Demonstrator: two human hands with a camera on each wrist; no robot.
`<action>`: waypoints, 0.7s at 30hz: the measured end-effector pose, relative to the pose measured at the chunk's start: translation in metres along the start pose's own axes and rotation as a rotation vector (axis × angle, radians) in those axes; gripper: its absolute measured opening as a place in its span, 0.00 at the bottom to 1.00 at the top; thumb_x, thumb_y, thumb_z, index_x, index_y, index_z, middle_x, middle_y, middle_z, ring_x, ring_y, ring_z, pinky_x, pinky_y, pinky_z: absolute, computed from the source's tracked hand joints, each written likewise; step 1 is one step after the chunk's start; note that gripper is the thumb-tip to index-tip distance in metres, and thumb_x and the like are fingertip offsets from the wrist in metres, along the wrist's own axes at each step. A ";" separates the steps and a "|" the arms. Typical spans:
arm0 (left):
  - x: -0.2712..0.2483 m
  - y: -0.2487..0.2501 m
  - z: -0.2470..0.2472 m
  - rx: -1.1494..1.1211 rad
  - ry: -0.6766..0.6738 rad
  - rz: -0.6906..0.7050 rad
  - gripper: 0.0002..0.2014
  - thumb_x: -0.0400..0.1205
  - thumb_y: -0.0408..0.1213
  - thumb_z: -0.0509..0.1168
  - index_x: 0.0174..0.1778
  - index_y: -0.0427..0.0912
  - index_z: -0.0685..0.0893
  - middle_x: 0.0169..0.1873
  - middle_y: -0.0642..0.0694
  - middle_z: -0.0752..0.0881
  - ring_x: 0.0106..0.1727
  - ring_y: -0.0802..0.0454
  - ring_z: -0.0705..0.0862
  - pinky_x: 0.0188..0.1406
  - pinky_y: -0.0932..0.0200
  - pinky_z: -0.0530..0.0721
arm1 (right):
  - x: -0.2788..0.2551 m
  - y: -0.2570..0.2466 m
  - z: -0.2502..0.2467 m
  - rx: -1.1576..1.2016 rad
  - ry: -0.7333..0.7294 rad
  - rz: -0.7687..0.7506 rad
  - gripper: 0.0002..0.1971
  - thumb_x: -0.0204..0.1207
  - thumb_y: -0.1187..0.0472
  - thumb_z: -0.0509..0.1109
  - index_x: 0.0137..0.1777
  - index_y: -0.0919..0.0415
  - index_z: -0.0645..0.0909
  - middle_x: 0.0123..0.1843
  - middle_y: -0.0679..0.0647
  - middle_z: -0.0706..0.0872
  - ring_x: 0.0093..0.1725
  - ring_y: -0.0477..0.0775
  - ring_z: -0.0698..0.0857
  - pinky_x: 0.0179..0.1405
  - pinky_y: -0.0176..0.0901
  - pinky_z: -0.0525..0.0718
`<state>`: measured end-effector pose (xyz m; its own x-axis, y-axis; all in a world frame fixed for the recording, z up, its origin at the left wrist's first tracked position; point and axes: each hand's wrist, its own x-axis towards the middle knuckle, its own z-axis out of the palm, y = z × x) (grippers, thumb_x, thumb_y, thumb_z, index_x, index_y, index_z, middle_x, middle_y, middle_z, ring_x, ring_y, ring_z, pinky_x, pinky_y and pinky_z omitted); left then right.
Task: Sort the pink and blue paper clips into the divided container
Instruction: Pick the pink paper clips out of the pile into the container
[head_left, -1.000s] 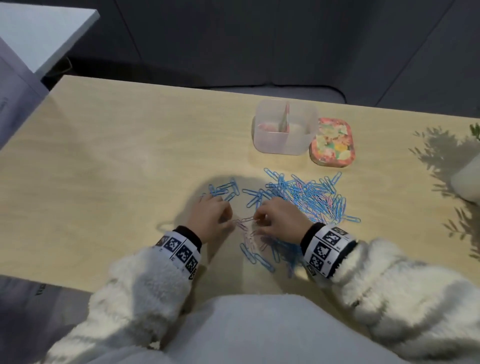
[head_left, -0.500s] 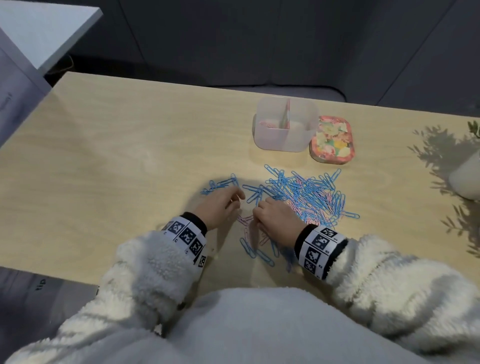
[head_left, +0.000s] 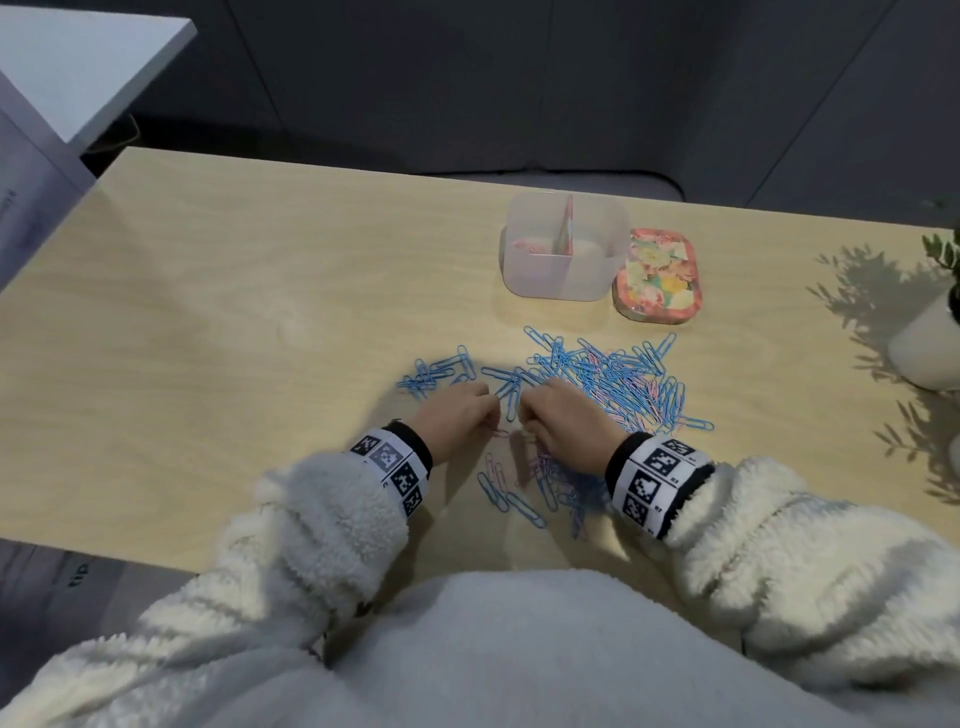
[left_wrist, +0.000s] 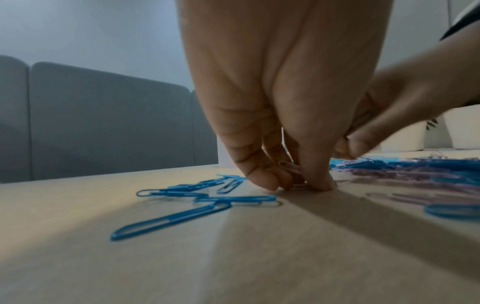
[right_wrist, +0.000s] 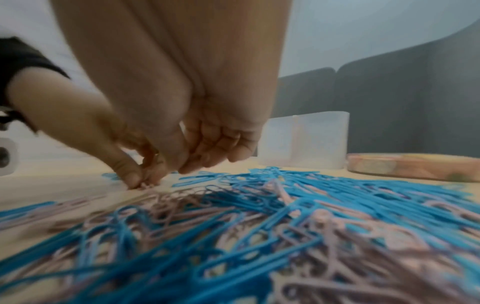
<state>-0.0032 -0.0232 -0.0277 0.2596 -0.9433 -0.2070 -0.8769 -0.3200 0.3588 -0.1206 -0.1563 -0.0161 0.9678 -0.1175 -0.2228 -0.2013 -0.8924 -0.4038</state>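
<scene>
Left hand (head_left: 457, 415): back up, fingers curled down to the pale wooden surface (head_left: 234, 312), thumb and fingertips (left_wrist: 262, 181) pinching a pink paper clip (left_wrist: 291, 170) that touches the surface; a pink clip end shows just under this hand in the head view.

Right hand (head_left: 566, 421): just beside the left hand, fingers curled, tips close to the left hand's tips. Whether it holds a clip cannot be told; the wrist view is blurred there.

Heap of blue and pink wire paper clips (head_left: 613, 379): spread on the surface beyond and to the right of the right hand, mostly blue on top, pink mixed through. A second part of the heap (head_left: 540, 483) lies on the near side of both hands, partly under the right wrist.

Small group of blue paper clips (head_left: 436, 371): just beyond the left hand, apart from the main heap.

Translucent plastic divided container (head_left: 561, 275): rounded square, upright, well beyond the hands past the heap. One partition runs through its middle; pink clips lie in the compartment left of the partition. What the other compartment holds cannot be told.

Flat rounded lid with a pink floral pattern (head_left: 657, 278): lying just beside the container, on its right.

White pot with a green plant (head_left: 930, 338): far right of the container, at the frame edge.
</scene>
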 end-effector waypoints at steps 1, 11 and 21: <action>0.000 -0.001 0.002 0.034 -0.004 0.001 0.09 0.82 0.32 0.58 0.53 0.35 0.81 0.53 0.37 0.81 0.57 0.40 0.78 0.53 0.47 0.77 | -0.001 0.005 -0.002 0.103 0.060 0.043 0.08 0.77 0.67 0.60 0.52 0.62 0.79 0.49 0.57 0.82 0.53 0.56 0.76 0.54 0.47 0.73; 0.004 -0.006 0.004 0.119 0.044 0.063 0.05 0.81 0.28 0.60 0.50 0.33 0.80 0.47 0.36 0.82 0.47 0.40 0.82 0.41 0.49 0.77 | -0.019 -0.003 0.005 0.199 -0.169 -0.008 0.08 0.69 0.62 0.73 0.47 0.63 0.84 0.36 0.48 0.78 0.35 0.44 0.76 0.36 0.35 0.70; 0.002 -0.011 -0.021 -0.644 -0.094 -0.270 0.10 0.82 0.27 0.55 0.51 0.38 0.82 0.36 0.48 0.81 0.34 0.60 0.78 0.32 0.75 0.74 | -0.021 -0.002 0.013 -0.090 -0.219 -0.054 0.06 0.77 0.61 0.60 0.47 0.61 0.77 0.52 0.58 0.82 0.52 0.59 0.81 0.47 0.49 0.76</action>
<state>0.0157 -0.0232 -0.0136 0.3732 -0.8210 -0.4321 -0.3647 -0.5581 0.7453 -0.1427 -0.1466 -0.0220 0.9189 0.0197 -0.3939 -0.1264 -0.9313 -0.3416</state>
